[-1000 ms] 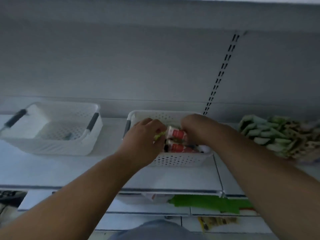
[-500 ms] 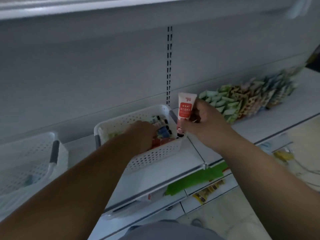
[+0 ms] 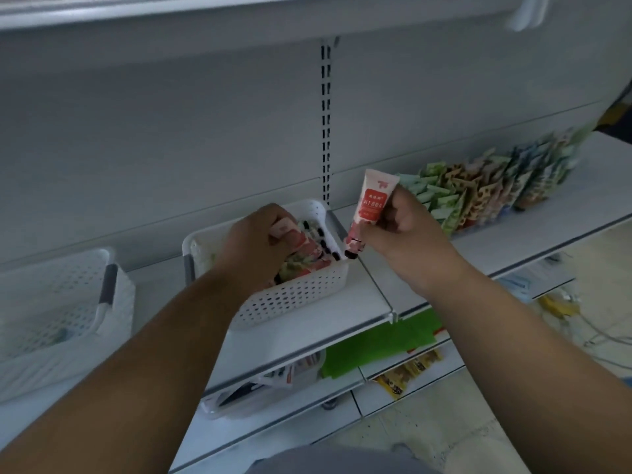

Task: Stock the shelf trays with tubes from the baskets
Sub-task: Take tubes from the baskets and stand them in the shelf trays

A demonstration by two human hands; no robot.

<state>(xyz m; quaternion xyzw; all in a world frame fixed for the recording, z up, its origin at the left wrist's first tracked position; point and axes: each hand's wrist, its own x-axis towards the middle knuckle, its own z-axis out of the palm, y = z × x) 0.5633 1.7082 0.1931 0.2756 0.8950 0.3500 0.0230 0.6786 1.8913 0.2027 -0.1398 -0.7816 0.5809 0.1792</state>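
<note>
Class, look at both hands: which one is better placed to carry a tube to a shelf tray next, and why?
Probably the right hand: it already holds a red-and-white tube upright, clear of the white perforated basket. The left hand is down inside the basket, gripping another tube among the rest.

Bare shelf lies open between the basket and the sachet row. The left hand fills the basket's mouth. A second basket blocks the far left; the shelf above caps the headroom.
</note>
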